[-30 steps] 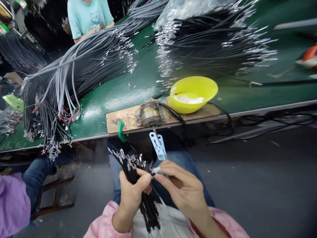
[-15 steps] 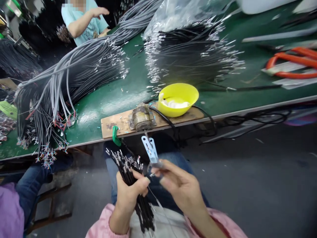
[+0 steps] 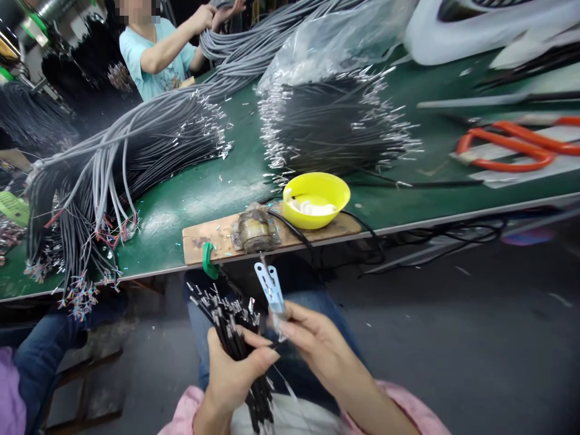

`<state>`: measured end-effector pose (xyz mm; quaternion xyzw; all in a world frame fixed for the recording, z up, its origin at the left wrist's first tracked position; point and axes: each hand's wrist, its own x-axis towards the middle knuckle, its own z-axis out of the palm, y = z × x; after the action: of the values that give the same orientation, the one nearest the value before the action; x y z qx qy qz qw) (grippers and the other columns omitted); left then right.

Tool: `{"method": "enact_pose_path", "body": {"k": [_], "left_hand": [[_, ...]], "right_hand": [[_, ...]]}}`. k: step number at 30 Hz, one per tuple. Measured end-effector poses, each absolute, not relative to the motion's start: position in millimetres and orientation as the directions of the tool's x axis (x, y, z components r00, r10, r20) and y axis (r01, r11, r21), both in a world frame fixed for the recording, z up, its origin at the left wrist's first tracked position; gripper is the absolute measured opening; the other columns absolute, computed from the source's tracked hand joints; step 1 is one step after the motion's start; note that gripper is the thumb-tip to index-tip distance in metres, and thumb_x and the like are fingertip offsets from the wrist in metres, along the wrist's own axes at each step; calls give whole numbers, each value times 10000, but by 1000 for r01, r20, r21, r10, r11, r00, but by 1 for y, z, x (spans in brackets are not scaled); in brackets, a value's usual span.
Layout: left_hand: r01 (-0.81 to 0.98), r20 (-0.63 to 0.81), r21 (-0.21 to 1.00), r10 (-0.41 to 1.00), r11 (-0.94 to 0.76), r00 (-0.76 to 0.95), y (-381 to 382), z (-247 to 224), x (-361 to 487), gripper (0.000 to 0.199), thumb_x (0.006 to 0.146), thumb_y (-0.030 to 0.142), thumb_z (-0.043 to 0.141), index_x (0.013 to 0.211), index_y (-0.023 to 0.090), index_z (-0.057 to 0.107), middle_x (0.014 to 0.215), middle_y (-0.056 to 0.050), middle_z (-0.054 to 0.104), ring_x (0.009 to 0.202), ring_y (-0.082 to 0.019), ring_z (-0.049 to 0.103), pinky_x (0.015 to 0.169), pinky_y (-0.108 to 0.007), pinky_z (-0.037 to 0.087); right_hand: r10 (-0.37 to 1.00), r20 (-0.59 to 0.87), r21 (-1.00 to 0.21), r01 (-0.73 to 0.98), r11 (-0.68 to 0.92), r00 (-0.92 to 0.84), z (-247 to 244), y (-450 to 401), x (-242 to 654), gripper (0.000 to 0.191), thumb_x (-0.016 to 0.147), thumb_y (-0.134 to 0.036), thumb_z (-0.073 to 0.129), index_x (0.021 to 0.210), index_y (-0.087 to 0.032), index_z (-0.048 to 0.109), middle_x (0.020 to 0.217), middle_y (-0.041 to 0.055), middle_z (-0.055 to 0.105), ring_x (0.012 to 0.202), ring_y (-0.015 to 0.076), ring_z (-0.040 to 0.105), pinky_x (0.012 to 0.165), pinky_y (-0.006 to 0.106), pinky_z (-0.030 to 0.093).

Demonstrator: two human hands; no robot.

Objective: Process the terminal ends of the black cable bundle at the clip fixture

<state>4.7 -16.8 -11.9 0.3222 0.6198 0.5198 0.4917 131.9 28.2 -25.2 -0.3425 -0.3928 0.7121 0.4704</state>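
Observation:
My left hand (image 3: 238, 368) is wrapped round a bundle of short black cables (image 3: 229, 329) with silvery ends, held over my lap. One cable end sticks out between its thumb and forefinger toward the right. Close beside it, my right hand (image 3: 308, 338) pinches at the lower end of a light blue clip (image 3: 272, 290); what its fingertips hold there is blurred. The clip hangs from the shaft of a small motor (image 3: 256, 229), fixed on a wooden board (image 3: 197, 241) at the table edge.
On the green table (image 3: 163, 223) are a yellow bowl (image 3: 338, 196) with white bits, a black cable pile (image 3: 326, 124), grey cables (image 3: 109, 145), orange-handled scissors (image 3: 507, 151) and a plastic bag (image 3: 326, 48). A green clamp (image 3: 208, 261) grips the board. A person in light blue (image 3: 156, 57) handles grey cables.
The view has shifted, so the table things sit lower. My right hand has come nearer the bundle, and a cable end now shows between my hands. The other person's hands have lifted grey cables.

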Motion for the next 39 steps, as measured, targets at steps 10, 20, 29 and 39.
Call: {"method": "enact_pose_path", "body": {"k": [10, 20, 29, 39], "left_hand": [[-6, -155, 986, 909, 166, -388, -9, -1, 9, 186, 536, 325, 804, 568, 184, 686, 556, -46, 682, 524, -207, 623, 554, -337, 538], [-107, -233, 972, 908, 209, -348, -2, 0, 6, 232, 519, 347, 802, 550, 162, 665, 536, -28, 648, 515, -178, 590, 550, -303, 499], [-231, -368, 922, 892, 312, -264, -11, -17, 7, 418, 587, 506, 736, 517, 143, 543, 370, 39, 437, 335, -77, 386, 376, -237, 330], [-274, -389, 897, 914, 348, -112, -13, -22, 13, 503, 602, 634, 663, 566, 167, 480, 446, 26, 454, 344, -54, 343, 363, -230, 320]], "right_hand": [[941, -195, -873, -388, -294, -275, 9, 77, 121, 543, 543, -690, 670, 454, -168, 554, 437, -29, 462, 429, 97, 398, 409, 221, 338], [908, -246, -745, -532, -401, -339, -13, 64, 118, 533, 567, -683, 668, 599, -150, 672, 494, 6, 573, 444, 121, 493, 451, 240, 424], [978, 13, -930, -362, -64, -208, -15, 34, 125, 282, 675, -426, 736, 569, -176, 661, 587, 24, 569, 543, 144, 516, 494, 237, 445], [935, -80, -803, -533, -265, -346, -21, 29, 124, 286, 668, -477, 724, 670, -196, 672, 582, 8, 554, 490, 127, 490, 459, 221, 461]]}}
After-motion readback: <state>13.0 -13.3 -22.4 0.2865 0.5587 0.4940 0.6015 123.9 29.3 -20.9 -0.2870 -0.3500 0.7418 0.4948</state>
